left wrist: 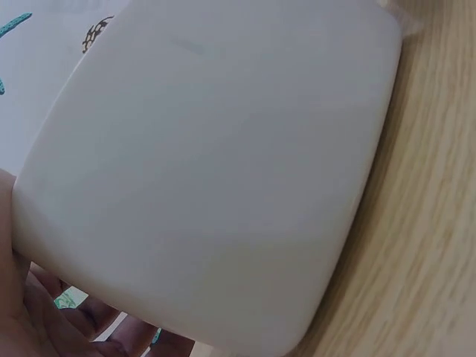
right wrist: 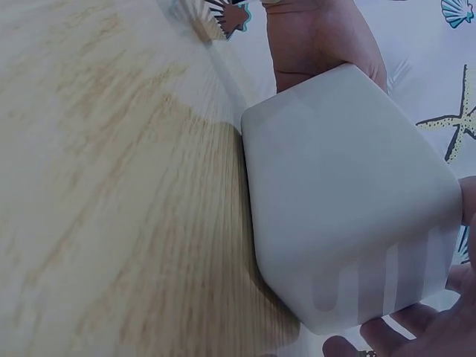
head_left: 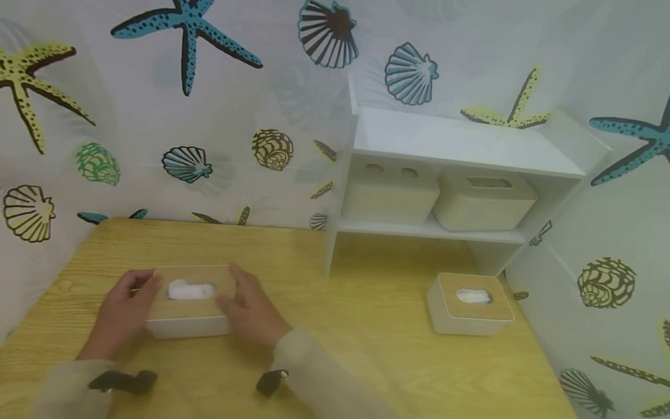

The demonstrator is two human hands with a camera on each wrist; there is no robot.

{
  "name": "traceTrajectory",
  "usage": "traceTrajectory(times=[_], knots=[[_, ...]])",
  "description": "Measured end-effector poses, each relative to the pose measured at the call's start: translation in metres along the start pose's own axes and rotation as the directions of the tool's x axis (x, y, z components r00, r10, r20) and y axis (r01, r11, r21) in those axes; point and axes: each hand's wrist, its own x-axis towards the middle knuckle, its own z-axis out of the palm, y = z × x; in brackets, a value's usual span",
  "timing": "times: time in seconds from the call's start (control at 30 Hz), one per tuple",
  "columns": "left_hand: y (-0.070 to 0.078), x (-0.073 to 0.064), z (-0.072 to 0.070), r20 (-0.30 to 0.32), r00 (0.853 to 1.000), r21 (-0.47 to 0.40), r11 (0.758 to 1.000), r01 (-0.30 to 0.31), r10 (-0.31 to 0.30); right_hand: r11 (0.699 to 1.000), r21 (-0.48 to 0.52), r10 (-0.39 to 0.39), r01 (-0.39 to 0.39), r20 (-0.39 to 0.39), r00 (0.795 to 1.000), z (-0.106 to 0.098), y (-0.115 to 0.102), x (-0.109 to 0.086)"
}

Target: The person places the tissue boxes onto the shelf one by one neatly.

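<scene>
A white tissue box (head_left: 188, 329) with a wood-look lid stands on the left of the table, white tissue (head_left: 191, 291) showing in its oval slot. My left hand (head_left: 123, 311) holds its left end, thumb by the lid's edge. At the opposite end, my right hand (head_left: 253, 308) grips it with the thumb over the lid. The left wrist view is mostly filled by the box's smooth wall (left wrist: 201, 171), fingers at its lower left corner. From the right wrist, the box (right wrist: 342, 178) appears close against the wood surface, with right fingertips (right wrist: 383, 335) along its end.
A smaller, similar tissue box (head_left: 473, 323) stands on the table (head_left: 356, 361) at the right. Behind it rises a white shelf unit (head_left: 466, 142) bearing a pale bin with two round holes (head_left: 389, 198) and a slotted pale box (head_left: 487, 203). Shell-patterned cloth (head_left: 230, 116) hangs behind the table.
</scene>
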Motion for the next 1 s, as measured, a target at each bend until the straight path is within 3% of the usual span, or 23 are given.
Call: traceTrajectory(times=[0.37, 0.77, 1.0], knots=[[0.011, -0.005, 0.011, 0.035, 0.999, -0.033, 0.999, 0.014, -0.013, 1.0, -0.016, -0.026, 0.026, -0.001, 1.0, -0.011, 0.007, -0.009], [0.02, -0.005, 0.023, 0.067, 0.998, -0.067, 0.998, 0.003, 0.002, 1.0, 0.012, 0.024, -0.024, -0.005, 1.0, -0.023, 0.017, -0.017], [0.023, -0.006, 0.034, 0.077, 0.997, -0.111, 0.994, -0.003, 0.012, 1.0, -0.005, 0.015, -0.015, -0.011, 1.0, -0.03, 0.022, -0.023]])
